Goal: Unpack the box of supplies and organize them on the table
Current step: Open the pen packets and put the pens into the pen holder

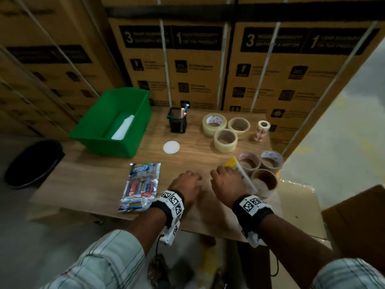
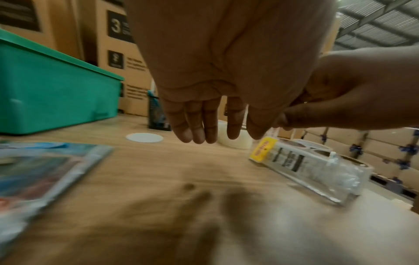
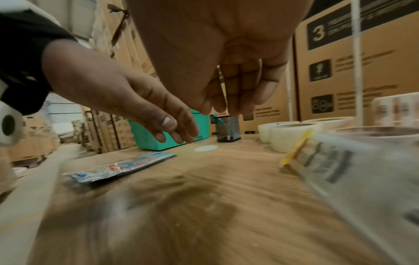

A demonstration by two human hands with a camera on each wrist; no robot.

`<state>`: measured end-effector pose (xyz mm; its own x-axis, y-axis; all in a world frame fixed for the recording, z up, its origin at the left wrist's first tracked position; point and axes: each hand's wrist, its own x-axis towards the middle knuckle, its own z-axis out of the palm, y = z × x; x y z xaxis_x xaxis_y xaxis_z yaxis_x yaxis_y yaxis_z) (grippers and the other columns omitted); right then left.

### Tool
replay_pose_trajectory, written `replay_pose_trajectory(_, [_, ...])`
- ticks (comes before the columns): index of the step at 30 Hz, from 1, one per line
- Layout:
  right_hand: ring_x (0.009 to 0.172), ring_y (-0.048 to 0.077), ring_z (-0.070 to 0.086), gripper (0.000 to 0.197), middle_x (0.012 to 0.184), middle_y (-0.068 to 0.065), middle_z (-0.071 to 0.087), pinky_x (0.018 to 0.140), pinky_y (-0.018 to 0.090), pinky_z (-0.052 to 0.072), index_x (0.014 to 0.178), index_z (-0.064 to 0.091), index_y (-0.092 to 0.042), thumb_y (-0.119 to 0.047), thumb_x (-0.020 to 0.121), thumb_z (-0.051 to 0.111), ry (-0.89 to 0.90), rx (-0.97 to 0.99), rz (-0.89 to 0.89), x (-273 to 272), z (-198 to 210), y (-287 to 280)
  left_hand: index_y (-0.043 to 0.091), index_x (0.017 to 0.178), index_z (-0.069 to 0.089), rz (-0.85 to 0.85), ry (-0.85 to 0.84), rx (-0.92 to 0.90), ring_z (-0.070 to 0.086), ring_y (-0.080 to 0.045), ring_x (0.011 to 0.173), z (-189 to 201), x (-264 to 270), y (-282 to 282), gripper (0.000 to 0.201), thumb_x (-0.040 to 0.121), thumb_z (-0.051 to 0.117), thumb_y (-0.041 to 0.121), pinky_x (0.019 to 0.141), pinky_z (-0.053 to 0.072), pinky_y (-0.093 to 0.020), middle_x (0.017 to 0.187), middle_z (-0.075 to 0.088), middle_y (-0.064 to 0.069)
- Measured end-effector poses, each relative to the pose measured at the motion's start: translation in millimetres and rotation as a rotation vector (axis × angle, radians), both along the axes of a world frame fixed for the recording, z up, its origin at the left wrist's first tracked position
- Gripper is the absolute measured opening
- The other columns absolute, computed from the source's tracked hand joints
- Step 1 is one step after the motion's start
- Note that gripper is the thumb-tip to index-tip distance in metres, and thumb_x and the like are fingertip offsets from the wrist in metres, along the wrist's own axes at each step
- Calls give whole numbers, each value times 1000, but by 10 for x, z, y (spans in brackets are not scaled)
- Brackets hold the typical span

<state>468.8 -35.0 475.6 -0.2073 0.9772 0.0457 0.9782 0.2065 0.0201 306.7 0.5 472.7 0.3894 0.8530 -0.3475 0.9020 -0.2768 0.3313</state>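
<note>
Both hands, left hand [image 1: 186, 183] & right hand [image 1: 227, 180], hover w/ fingers loose, gripping nothing; clear packet [image 2: 306, 168] just right of right fingertips could get knocked into tape rolls [image 1: 264, 180] behind it

clear packet [image 3: 353, 172]: smeared by blur, print unreadable, cut off at the right edge
carton text [image 1: 200, 38]: too blurred to be read

The person is wearing pale plaid sleeves [image 1: 108, 259] and black wristbands [image 1: 253, 207] carrying white square-coded marker blocks.
</note>
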Motion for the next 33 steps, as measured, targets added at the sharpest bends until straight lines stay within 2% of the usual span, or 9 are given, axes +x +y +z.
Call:
replay_pose_trajectory(6, [63,26,60,21,74,5,61,53,32,48,77,61,-18,-26,62,74,11,-17,345,-852,-124,211,20,126,55,167,60,-12,52,-25,121,112,-990,36,38,90,48,28,103,41,-40,131,56,-6])
replay_pose_trajectory(9, [60,25,59,27,74,5,61,50,30,47,82,61,-18,-25,60,75,14,-40,461,-1310,-146,328,27,124,55,226,55,-5,56,-27,117,120,-1446,74,38,87,47,32,98,47,-42,127,59,-5])
replay_pose_trajectory(11, [58,25,61,32,74,5,63,47,28,47,87,64,-16,-26,59,76,-8,-46,495,-1598,-148,416,37,127,50,279,32,-26,56,-29,116,76,-1713,100,44,83,45,38,96,49,-44,130,57,-3])
replay_pose_trajectory(14, [56,25,63,28,75,5,65,43,28,46,82,66,-18,-30,60,78,-24,-86,504,-1924,-170,518,40,126,47,340,17,-70,56,-37,110,-35,-2005,101,42,85,50,34,95,49,-44,119,53,-12])
replay_pose_trajectory(16, [58,23,64,28,77,3,67,42,26,47,81,67,-20,-33,60,79,-43,-125,492,-2051,-230,567,42,133,41,357,-3,-138,55,-38,110,-68,-2117,100,51,85,57,38,98,46,-44,117,48,-14])
replay_pose_trajectory(19, [75,31,67,27,95,11,67,52,36,54,94,66,-15,-29,71,72,-30,-226,481,-2166,-335,592,37,136,40,360,-8,-200,55,-38,111,-122,-2260,152,57,84,63,44,101,45,-40,119,47,-13])
replay_pose_trajectory(23, [105,35,57,37,124,15,54,78,45,52,120,55,-13,-31,88,54,-34,-343,445,-2248,-349,591,20,136,45,273,27,-227,50,-35,120,-110,-2361,252,45,92,55,22,100,41,-35,131,52,-16])
replay_pose_trajectory(28, [104,36,58,35,120,16,56,80,44,51,117,56,-11,-31,88,53,16,-362,371,-2299,-373,570,28,134,42,268,-13,-279,59,-31,111,-232,-2418,342,55,84,66,30,91,46,-33,124,60,-11])
replay_pose_trajectory(33, [110,32,54,52,124,13,52,85,40,49,123,50,-12,-47,85,58,12,-463,396,-2268,-377,455,19,134,35,307,-72,-352,60,-35,110,-395,-2365,471,57,86,61,35,92,49,-38,123,60,-15])
